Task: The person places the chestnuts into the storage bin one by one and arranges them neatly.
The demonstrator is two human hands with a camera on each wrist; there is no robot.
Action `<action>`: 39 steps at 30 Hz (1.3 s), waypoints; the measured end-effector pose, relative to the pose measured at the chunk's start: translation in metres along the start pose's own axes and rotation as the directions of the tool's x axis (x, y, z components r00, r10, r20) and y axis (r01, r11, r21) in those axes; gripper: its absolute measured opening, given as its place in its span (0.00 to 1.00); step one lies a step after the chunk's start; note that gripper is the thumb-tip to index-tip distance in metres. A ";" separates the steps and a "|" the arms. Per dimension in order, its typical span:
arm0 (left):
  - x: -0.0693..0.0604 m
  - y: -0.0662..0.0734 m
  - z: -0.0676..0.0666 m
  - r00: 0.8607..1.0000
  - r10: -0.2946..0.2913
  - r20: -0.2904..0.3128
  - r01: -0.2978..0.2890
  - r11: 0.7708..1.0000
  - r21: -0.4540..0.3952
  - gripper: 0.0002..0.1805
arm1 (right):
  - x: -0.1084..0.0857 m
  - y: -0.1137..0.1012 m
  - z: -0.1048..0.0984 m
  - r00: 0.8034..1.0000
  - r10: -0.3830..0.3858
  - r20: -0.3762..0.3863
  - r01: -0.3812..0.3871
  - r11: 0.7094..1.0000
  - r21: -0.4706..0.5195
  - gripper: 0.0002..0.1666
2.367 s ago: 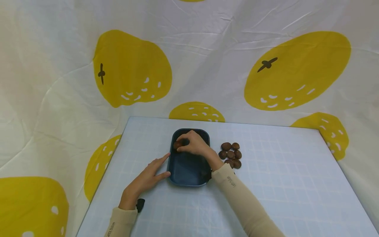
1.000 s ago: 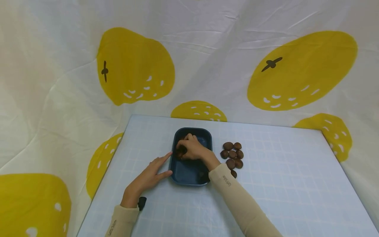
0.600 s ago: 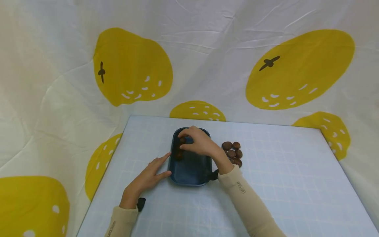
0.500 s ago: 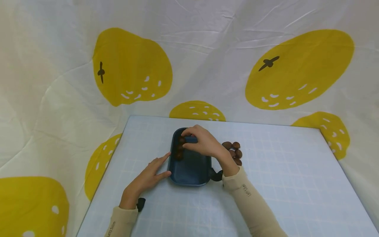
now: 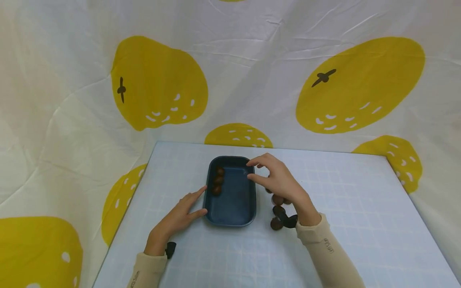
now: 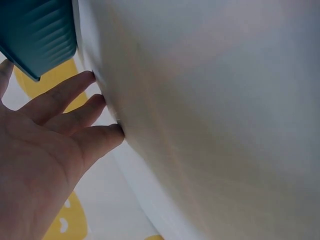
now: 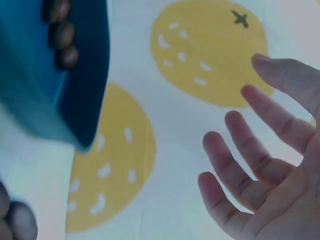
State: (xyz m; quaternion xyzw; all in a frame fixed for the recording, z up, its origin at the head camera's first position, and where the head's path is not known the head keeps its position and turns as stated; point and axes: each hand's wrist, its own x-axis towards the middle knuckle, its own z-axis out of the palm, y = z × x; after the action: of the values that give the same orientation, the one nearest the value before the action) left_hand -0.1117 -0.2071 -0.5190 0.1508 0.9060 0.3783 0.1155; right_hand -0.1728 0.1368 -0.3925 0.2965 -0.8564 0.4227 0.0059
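A dark blue rectangular tray (image 5: pixel 234 210) lies on the table, with three brown chestnuts (image 5: pixel 217 190) in a row along its left inner side. My left hand (image 5: pixel 180 216) has its fingers extended, thumb and index tip at the tray's left edge. In the left wrist view, several of its fingertips rest on the tabletop. My right hand (image 5: pixel 277 180) hovers by the tray's upper right rim, thumb and fingers spread around nothing. Beneath it more loose chestnuts (image 5: pixel 277 199) lie right of the tray, partly hidden by hand and wrist. The right wrist view shows that palm (image 7: pixel 280 195) bare.
The table (image 5: pixel 360 224) has a pale blue checked top. Behind it hangs a white cloth (image 5: pixel 252 88) printed with big yellow fruit. A black wrist strap (image 5: pixel 290 221) on the right wrist covers part of the loose chestnuts.
My right hand let go of a chestnut at the tray's left side, leaving three in a row. It then moved right, out to the tray's right rim. The left hand stayed put.
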 end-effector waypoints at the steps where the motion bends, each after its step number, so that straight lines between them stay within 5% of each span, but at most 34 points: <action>1: 0.000 -0.001 0.000 1.000 0.000 0.000 0.000 1.000 -0.001 0.43 | -0.004 0.002 -0.003 1.000 0.010 -0.013 -0.009 1.000 0.008 0.18; 12: -0.001 -0.001 0.002 1.000 -0.012 0.000 0.012 1.000 -0.011 0.43 | -0.053 0.042 -0.023 0.989 0.033 -0.144 -0.048 0.993 -0.104 0.14; 21: -0.001 -0.002 0.001 1.000 -0.017 0.004 0.017 1.000 -0.003 0.42 | -0.084 0.090 -0.019 0.976 0.026 -0.218 -0.069 0.979 -0.192 0.15; 29: -0.001 -0.001 0.000 1.000 -0.005 0.005 0.006 1.000 -0.013 0.42 | -0.101 0.123 -0.008 0.970 0.201 -0.135 -0.218 0.968 -0.125 0.20; 39: -0.001 0.000 -0.001 1.000 -0.002 0.001 0.002 1.000 -0.017 0.43 | -0.108 0.144 0.000 0.962 0.271 -0.027 -0.270 0.941 -0.204 0.26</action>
State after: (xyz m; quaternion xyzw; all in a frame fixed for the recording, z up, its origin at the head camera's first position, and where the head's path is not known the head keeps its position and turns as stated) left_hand -0.1108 -0.2079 -0.5180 0.1490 0.9029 0.3855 0.1178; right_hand -0.1575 0.2577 -0.5243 0.1741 -0.9280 0.3286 -0.0220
